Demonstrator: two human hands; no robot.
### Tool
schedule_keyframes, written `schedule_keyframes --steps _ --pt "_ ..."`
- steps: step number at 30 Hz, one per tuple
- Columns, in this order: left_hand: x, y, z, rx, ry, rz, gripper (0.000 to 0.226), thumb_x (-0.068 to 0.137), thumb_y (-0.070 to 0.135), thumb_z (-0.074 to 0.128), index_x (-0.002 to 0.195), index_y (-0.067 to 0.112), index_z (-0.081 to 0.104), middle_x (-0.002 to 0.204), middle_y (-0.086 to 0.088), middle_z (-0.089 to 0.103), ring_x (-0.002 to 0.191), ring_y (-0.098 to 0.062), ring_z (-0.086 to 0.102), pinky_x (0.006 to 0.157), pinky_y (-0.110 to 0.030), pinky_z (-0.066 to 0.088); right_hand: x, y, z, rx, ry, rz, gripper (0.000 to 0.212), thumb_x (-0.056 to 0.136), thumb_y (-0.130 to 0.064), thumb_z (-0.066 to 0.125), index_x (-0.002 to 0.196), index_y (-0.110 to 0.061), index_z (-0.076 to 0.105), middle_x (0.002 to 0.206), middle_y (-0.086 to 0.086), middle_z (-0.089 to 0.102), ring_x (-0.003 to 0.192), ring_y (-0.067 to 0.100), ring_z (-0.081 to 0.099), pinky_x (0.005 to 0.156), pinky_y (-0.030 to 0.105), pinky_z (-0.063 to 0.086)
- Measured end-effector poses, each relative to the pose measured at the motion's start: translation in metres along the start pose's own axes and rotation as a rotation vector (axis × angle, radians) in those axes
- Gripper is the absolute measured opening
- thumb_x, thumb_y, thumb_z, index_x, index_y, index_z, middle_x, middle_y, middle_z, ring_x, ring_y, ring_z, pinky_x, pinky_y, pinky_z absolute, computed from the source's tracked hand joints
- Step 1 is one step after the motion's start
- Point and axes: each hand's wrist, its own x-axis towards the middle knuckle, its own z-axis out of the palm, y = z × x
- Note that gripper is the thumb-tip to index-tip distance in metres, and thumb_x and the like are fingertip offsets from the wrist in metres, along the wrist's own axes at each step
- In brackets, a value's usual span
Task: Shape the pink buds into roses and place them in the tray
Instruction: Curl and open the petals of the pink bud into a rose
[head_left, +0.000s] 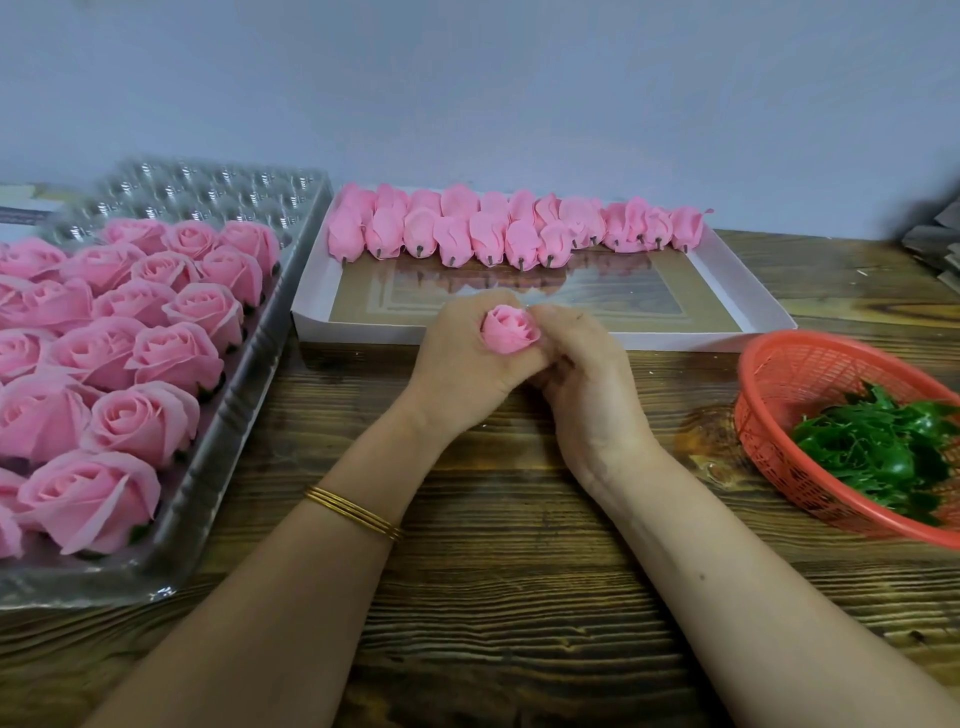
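I read one view only, head-mounted. Faces forward and down over wooden table (519, 623) toward wall (467, 78). Near range: left hand (462, 364), right hand (587, 395) at frame centre. Wide-angle curve at edges.

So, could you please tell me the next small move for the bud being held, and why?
Probably spread its outer petals outward: the pink bud, held by left hand and right hand, looks tighter than the roses in the clear tray.
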Motion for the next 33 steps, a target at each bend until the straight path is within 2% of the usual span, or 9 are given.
schedule_keyframes --steps 6,9,12,15,19,24,28,31,33 --pt "-0.0030 0.0020 0.0001 0.106 -0.034 0.035 0.018 0.069 0.012 0.074 0.074 -0.001 0.061 0.074 -0.022 0.064 0.068 -0.017 0.055 0.063 -0.042 0.049 0.0010 0.0010 -0.0015 -0.054 0.013 0.031 0.021 0.087 -0.010 0.066 0.103 0.003 0.064 0.096 0.018 0.069 0.093 0.025 0.066 0.092 0.039 0.052" --pt "-0.0031 0.0016 0.0006 0.115 -0.038 0.026 0.015 0.070 0.008 0.073 0.069 0.003 0.058 0.068 -0.018 0.061 0.065 -0.018 0.054 0.063 -0.044 0.049 0.0018 0.0024 -0.0026 -0.049 0.012 0.039 0.025 0.086 -0.009 0.066 0.105 0.006 0.063 0.094 0.017 0.069 0.090 0.024 0.066 0.086 0.036 0.053" --pt "-0.0018 0.0002 0.0013 0.109 -0.038 0.023 0.022 0.064 0.013 0.068 0.066 -0.003 0.053 0.069 -0.027 0.059 0.064 -0.030 0.051 0.064 -0.049 0.048 0.0020 0.0041 -0.0029 -0.056 0.007 0.034 0.027 0.085 -0.008 0.067 0.106 0.008 0.062 0.092 0.016 0.069 0.088 0.023 0.067 0.086 0.035 0.053" --pt "-0.0013 -0.0014 0.0014 0.134 -0.036 0.024 0.019 0.062 0.016 0.066 0.060 0.005 0.050 0.063 -0.021 0.055 0.063 -0.021 0.049 0.060 -0.043 0.044 0.0029 0.0052 -0.0039 -0.065 -0.003 0.026 0.022 0.085 -0.007 0.067 0.103 0.004 0.064 0.089 0.014 0.070 0.086 0.020 0.067 0.084 0.032 0.054" --pt "-0.0014 -0.0032 0.0011 0.153 -0.042 0.006 0.021 0.062 0.018 0.066 0.061 0.003 0.052 0.056 -0.013 0.054 0.058 -0.015 0.050 0.055 -0.041 0.042 0.0028 0.0065 -0.0041 -0.075 -0.014 0.025 0.022 0.084 -0.007 0.067 0.103 0.004 0.065 0.087 0.013 0.070 0.085 0.019 0.067 0.081 0.031 0.054" --pt "-0.0007 -0.0037 -0.0001 0.161 -0.090 -0.025 0.012 0.069 0.016 0.069 0.060 0.014 0.061 0.055 -0.002 0.062 0.055 -0.015 0.057 0.056 -0.040 0.050 0.0028 0.0058 -0.0026 -0.069 -0.014 0.023 0.019 0.086 -0.005 0.065 0.102 0.005 0.063 0.080 0.014 0.065 0.072 0.020 0.062 0.059 0.024 0.053" --pt "0.0009 -0.0051 -0.0004 0.145 -0.084 -0.054 0.013 0.082 0.008 0.071 0.072 0.001 0.067 0.057 -0.006 0.064 0.051 -0.012 0.058 0.052 -0.028 0.049 0.0018 0.0050 -0.0012 -0.078 -0.042 0.008 0.008 0.090 -0.009 0.062 0.090 -0.002 0.063 0.073 0.011 0.063 0.065 0.015 0.059 0.055 0.024 0.051" --pt "0.0024 -0.0053 0.0010 0.056 -0.003 -0.088 0.027 0.087 0.015 0.071 0.062 0.010 0.061 0.048 0.003 0.059 0.043 -0.008 0.055 0.046 -0.020 0.046 0.0016 0.0035 0.0003 -0.040 -0.076 -0.010 0.035 0.099 -0.019 0.045 0.070 -0.009 0.061 0.055 0.004 0.053 0.050 0.010 0.052 0.051 0.020 0.046" --pt "0.0033 -0.0034 0.0008 -0.020 0.049 -0.092 0.030 0.088 0.019 0.071 0.061 0.011 0.059 0.047 0.004 0.058 0.043 -0.007 0.053 0.045 -0.018 0.046 0.0025 0.0036 0.0001 -0.018 -0.061 0.006 0.046 0.101 -0.024 0.039 0.064 -0.015 0.064 0.054 -0.001 0.056 0.052 0.010 0.054 0.058 0.023 0.049"
